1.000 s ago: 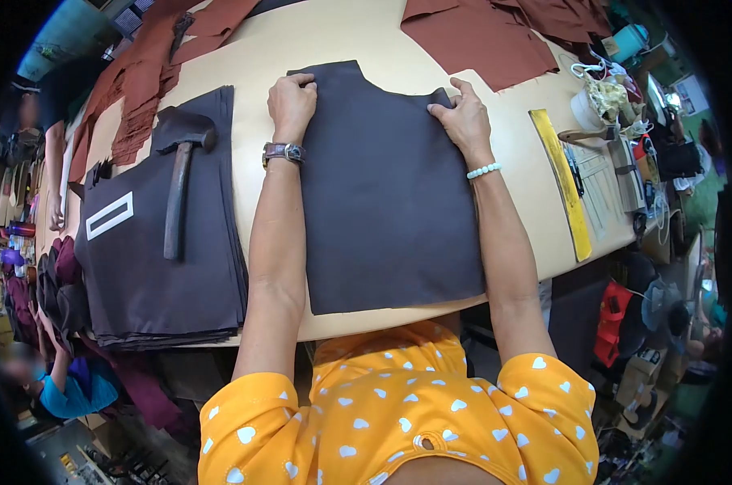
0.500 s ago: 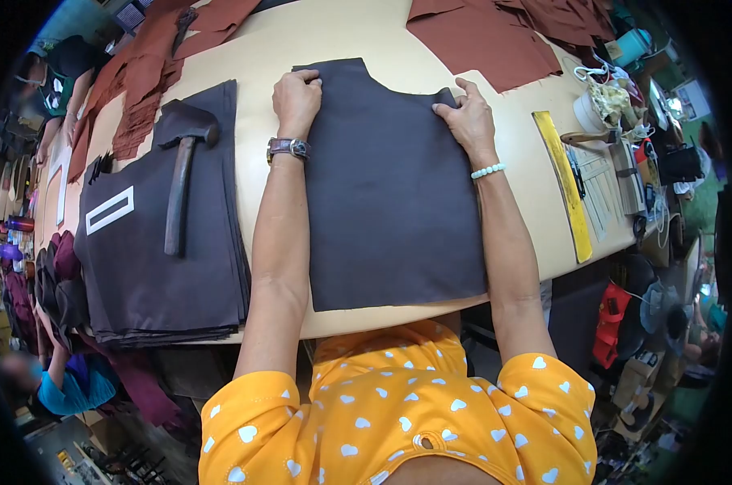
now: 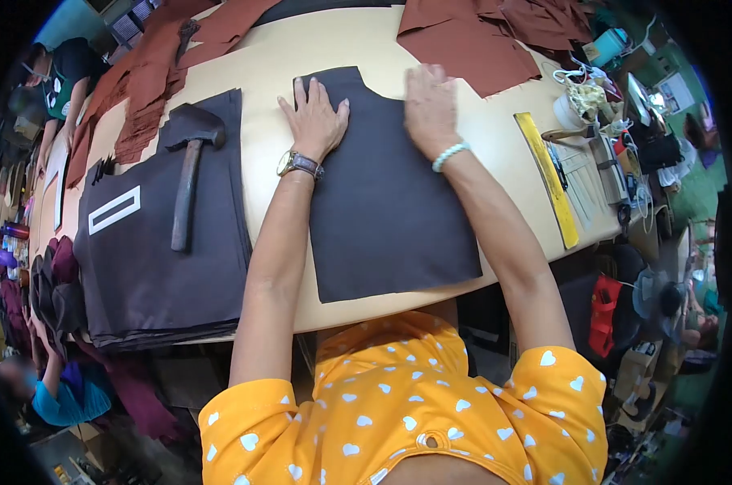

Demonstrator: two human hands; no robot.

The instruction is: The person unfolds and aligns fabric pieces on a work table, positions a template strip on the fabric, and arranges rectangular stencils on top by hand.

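A dark fabric panel (image 3: 390, 210) with a curved cut at its upper right lies flat on the table in front of me. My left hand (image 3: 316, 121) rests on the panel's upper left part, palm down with fingers spread. Over the curved upper right edge is my right hand (image 3: 431, 113), blurred by motion; its fingers look stretched out and hold nothing I can see. To the left, a hammer (image 3: 186, 182) and a white rectangular frame (image 3: 114, 210) lie on a stack of dark fabric pieces (image 3: 156, 283).
Rust-brown fabric pieces (image 3: 463, 44) lie along the far side of the table (image 3: 366, 40). At right are a yellow ruler (image 3: 548, 182) and a brush with a wooden handle (image 3: 568, 133). Another person (image 3: 67, 81) stands at the far left, and a person in a blue top (image 3: 71, 396) is at lower left.
Both hands have let go of the panel's top corners. My left hand now lies flat with fingers spread; my right hand has moved left and inward across the curved edge.
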